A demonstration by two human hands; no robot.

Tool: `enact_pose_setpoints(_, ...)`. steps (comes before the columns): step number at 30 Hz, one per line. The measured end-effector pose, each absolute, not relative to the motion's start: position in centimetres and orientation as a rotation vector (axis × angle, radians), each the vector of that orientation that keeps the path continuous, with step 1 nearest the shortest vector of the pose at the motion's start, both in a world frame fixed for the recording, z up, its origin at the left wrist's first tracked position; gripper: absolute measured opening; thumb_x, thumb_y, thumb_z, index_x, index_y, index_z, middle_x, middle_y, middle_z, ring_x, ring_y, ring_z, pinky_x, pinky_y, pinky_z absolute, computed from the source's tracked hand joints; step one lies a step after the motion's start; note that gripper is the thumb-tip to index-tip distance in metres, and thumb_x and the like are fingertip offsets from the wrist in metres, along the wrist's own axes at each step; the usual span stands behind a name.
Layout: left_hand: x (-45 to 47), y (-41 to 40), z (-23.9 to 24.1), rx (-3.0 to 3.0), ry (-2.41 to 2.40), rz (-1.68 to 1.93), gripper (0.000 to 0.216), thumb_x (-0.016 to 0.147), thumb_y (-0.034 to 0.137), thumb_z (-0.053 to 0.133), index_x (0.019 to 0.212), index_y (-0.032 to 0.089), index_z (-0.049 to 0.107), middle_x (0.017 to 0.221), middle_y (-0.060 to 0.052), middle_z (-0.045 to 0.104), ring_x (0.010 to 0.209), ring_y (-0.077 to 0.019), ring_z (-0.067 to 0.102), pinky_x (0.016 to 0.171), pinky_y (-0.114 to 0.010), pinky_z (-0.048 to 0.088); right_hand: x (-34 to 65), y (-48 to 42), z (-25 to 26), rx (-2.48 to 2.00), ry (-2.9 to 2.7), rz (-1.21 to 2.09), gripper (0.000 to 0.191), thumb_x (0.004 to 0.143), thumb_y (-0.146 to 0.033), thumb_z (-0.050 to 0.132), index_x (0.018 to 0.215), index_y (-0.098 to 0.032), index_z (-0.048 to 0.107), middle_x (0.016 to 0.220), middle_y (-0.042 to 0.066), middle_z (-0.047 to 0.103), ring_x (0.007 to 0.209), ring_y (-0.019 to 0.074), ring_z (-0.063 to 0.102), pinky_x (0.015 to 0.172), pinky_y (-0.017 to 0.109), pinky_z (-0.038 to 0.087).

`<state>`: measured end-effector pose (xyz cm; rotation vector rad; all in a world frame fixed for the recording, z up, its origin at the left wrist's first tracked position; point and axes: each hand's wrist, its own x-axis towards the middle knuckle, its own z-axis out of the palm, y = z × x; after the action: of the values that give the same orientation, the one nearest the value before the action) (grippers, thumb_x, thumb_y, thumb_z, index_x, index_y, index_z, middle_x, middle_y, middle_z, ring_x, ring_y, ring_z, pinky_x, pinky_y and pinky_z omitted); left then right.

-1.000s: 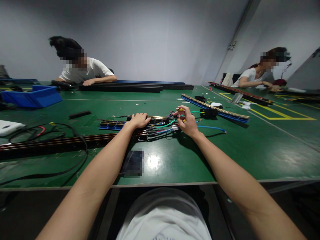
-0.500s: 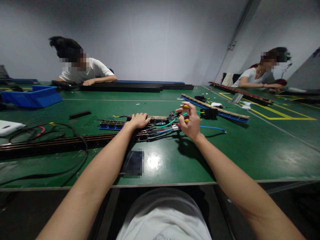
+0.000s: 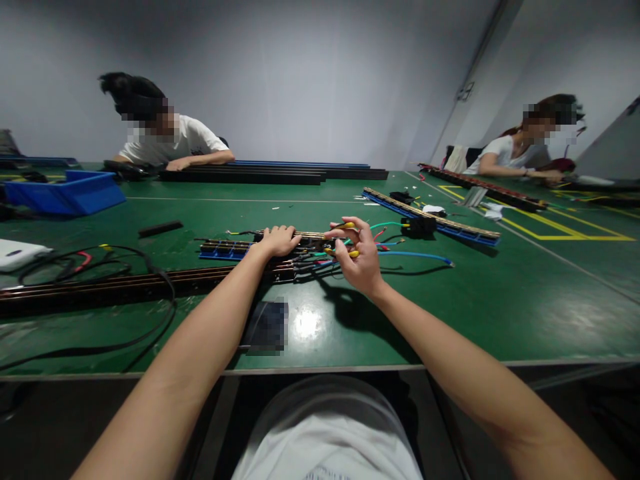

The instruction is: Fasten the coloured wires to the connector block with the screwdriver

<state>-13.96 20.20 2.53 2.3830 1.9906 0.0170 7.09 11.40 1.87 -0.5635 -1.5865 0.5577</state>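
Note:
My left hand lies palm down across a short strip assembly with a blue base and metal bars, its fingers stretched out. My right hand holds yellow-handled pliers, the two handles spread apart between thumb and fingers. The pliers' jaws are at the wires just right of my left hand; whether they touch a wire I cannot tell. A blue wire and a green wire run out to the right. In front lies a long dark bar with copper-coloured strips, wires at its right end.
Another blue-based strip lies at an angle to the right, with a black connector beside it. A black cable loops on the left. Further back are a blue bin, dark rails and two people at work.
My right hand has moved left with the pliers, toward my left hand, bringing the jaws over the wires. My left hand has stayed in place.

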Motion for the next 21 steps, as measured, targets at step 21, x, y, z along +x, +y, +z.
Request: enact_pose_setpoints(21,-13.5,18.9,4.3,2.356,1.957,0.022,0.063,0.105,0.047,0.01,0.145,0.022,0.05,0.159,-0.011,0.042,0.15,-0.0328,0.027,0.116,-0.065,0.021,7.8,11.7,2.6,-0.56,-1.539,0.502,0.04,0.087,-0.014,0.052,0.124,-0.027,0.044,0.109,0.006,0.073,0.101,0.0181,0.072,0.059,0.022,0.054)
